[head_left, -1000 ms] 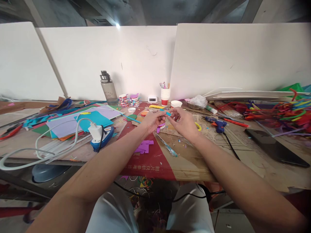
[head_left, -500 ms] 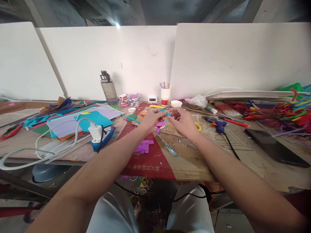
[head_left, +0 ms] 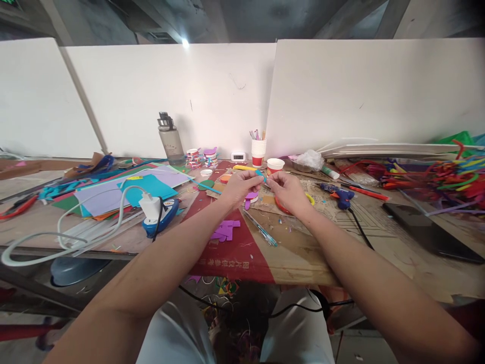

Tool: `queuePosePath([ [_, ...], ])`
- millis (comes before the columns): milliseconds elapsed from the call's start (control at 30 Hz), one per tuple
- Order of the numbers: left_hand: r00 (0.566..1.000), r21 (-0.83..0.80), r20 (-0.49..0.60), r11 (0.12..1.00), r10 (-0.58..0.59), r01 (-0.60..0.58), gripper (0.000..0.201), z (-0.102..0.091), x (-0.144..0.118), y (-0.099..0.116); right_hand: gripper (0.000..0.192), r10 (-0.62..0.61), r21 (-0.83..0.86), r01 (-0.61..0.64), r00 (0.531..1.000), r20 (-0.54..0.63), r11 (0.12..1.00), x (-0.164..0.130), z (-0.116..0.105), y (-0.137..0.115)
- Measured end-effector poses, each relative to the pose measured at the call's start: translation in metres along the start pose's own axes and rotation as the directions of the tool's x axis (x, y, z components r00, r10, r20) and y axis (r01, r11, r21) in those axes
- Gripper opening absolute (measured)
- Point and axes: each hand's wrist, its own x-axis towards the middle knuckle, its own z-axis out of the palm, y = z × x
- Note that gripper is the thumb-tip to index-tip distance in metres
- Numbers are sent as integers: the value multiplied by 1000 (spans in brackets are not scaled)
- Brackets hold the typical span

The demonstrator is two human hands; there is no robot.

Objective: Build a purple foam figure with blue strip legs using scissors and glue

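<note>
Both hands meet over the middle of the table, pinching a small blue paper strip (head_left: 260,174) between them. My left hand (head_left: 239,186) grips its left end with thumb and forefinger. The fingertips of my right hand (head_left: 287,189) close on its other end. Just below the hands sits a small cup piece with a purple paper tab (head_left: 249,199), partly hidden. Nearer to me lie a pile of purple paper pieces (head_left: 227,230) and a clear pen with a teal tip (head_left: 261,228). Orange-red scissors handles (head_left: 282,205) show partly under my right hand.
Left are coloured paper sheets (head_left: 102,192), a blue power socket (head_left: 166,216) with a white cable, and a bottle (head_left: 171,139). Paper cups (head_left: 258,151) stand at the back. Right lie a blue glue gun (head_left: 339,194), a black phone (head_left: 428,227) and many pipe cleaners (head_left: 435,177).
My right hand has shifted slightly, its fingers drawn closer together on the blue strip. The strip now stands more bent between the fingertips, and the scissors handles beneath show more.
</note>
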Motion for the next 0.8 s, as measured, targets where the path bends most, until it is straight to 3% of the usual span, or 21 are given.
queuePosePath([
  [133, 998, 35, -38, 999, 43, -42, 22, 1, -1, 1, 21, -32, -4, 32, 999, -7, 999, -1, 1, -1],
  [300, 973, 276, -132, 950, 189, -147, 17, 1, -6, 8, 18, -85, -33, 86, 995, 48, 996, 1, -3, -1],
  [367, 962, 336, -137, 925, 237, -180, 15, 1, -7, 12, 20, -89, -156, 97, 995, 54, 983, 3, -10, 2],
  [433, 957, 351, -155, 920, 243, -177, 15, 1, -7, 15, 21, -50, -402, 58, 998, 29, 914, 6, -19, 7],
  [533, 963, 269, -210, 957, 169, -109, 19, -2, -4, 15, 22, 146, -742, -57, 988, 55, 668, 9, -31, 19],
  [600, 971, 155, -229, 987, 74, -39, 21, -6, -1, 14, 21, 298, -835, -59, 946, 129, 546, 9, -33, 27],
  [667, 974, 32, -226, 999, -23, 31, 24, -11, 2, 14, 20, 364, -856, -32, 913, 186, 516, 8, -32, 32],
  [800, 961, -157, -223, 979, -162, 128, 22, -20, 6, 16, 34, 362, -851, -53, 917, 165, 523, 7, -24, 32],
])
